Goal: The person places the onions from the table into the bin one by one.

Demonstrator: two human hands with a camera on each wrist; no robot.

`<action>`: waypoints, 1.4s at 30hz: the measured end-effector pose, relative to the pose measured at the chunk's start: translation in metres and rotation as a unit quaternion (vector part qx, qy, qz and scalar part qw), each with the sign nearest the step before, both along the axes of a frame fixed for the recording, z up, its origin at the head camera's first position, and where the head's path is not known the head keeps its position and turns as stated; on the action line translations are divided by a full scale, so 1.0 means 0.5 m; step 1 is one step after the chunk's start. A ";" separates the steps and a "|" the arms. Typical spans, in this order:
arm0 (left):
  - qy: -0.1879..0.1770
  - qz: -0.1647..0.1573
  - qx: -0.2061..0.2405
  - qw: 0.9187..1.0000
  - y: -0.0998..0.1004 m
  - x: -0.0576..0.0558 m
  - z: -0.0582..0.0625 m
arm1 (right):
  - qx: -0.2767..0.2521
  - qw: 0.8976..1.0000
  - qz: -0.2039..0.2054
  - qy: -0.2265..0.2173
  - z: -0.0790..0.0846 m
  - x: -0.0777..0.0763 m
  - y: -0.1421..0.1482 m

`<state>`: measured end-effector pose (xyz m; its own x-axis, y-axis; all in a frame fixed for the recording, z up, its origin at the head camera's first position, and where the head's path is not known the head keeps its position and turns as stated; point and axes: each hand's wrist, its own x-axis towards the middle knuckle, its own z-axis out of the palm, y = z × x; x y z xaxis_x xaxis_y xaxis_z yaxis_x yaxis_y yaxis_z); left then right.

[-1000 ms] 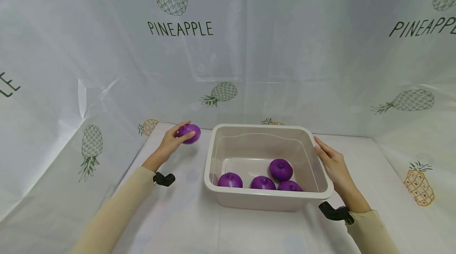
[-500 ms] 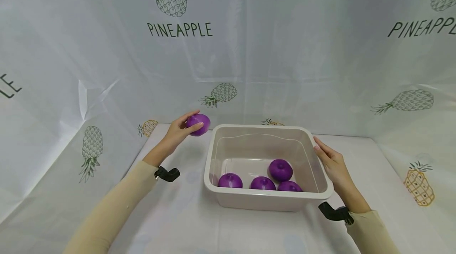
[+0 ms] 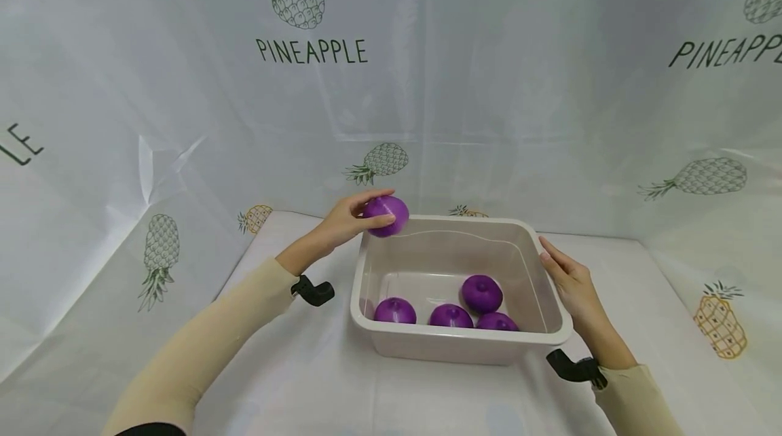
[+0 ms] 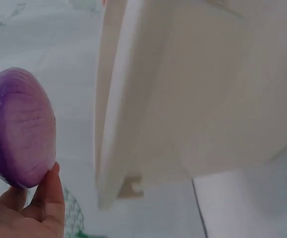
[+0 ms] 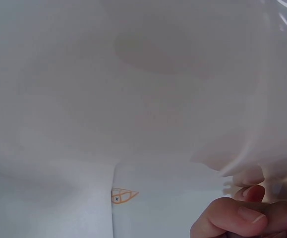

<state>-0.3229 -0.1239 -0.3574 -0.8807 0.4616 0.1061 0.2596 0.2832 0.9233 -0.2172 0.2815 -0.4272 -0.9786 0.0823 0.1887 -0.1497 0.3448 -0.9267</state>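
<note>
My left hand (image 3: 344, 222) holds a purple onion (image 3: 387, 216) between thumb and fingers, raised at the back left rim of a beige plastic bin (image 3: 452, 339). In the left wrist view, this onion (image 4: 22, 126) shows pale purple skin, and the bin's wall (image 4: 207, 89) stands beside it, apart from it. Several more onions lie inside the bin, among them one onion (image 3: 481, 293) towards the right and another onion (image 3: 395, 311) at the front left. My right hand (image 3: 577, 286) grips the bin's right rim; in the right wrist view its fingers (image 5: 237, 215) are at the rim's edge.
The bin stands on a table with a white cover (image 3: 305, 382). Behind and at both sides hangs a pale sheet (image 3: 489, 83) printed with pineapples. A black wrist mount (image 3: 314, 291) sticks out from the left sleeve.
My left hand has carried the onion up and to the right, from left of the bin to its back left rim. The right hand and the bin have stayed in place.
</note>
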 end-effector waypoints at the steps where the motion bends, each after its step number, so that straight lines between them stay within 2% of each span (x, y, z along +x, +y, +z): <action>1: 0.002 -0.010 -0.008 1.000 0.011 0.000 0.001 | -0.001 1.000 -0.001 0.000 0.000 0.000 0.000; 9: -0.014 -0.093 -0.065 0.993 0.081 0.002 -0.001 | -0.015 1.000 0.005 0.003 -0.002 0.002 0.001; 15: -0.021 -0.101 -0.095 0.990 0.101 0.001 0.008 | -0.010 1.000 0.001 0.010 -0.003 0.002 0.002; 21: -0.018 -0.112 -0.101 0.988 0.118 0.003 0.018 | -0.013 1.000 0.009 0.005 -0.004 0.003 0.002; 31: -0.003 -0.132 -0.120 0.984 0.162 -0.007 0.011 | 0.000 1.000 0.002 0.015 -0.003 0.002 0.003; 36: -0.001 -0.167 -0.144 0.975 0.187 -0.013 0.004 | 0.001 1.000 0.002 0.014 -0.003 0.001 0.005; 42: -0.020 -0.221 -0.180 0.958 0.206 -0.027 -0.021 | -0.008 1.000 0.001 0.011 -0.004 -0.001 0.004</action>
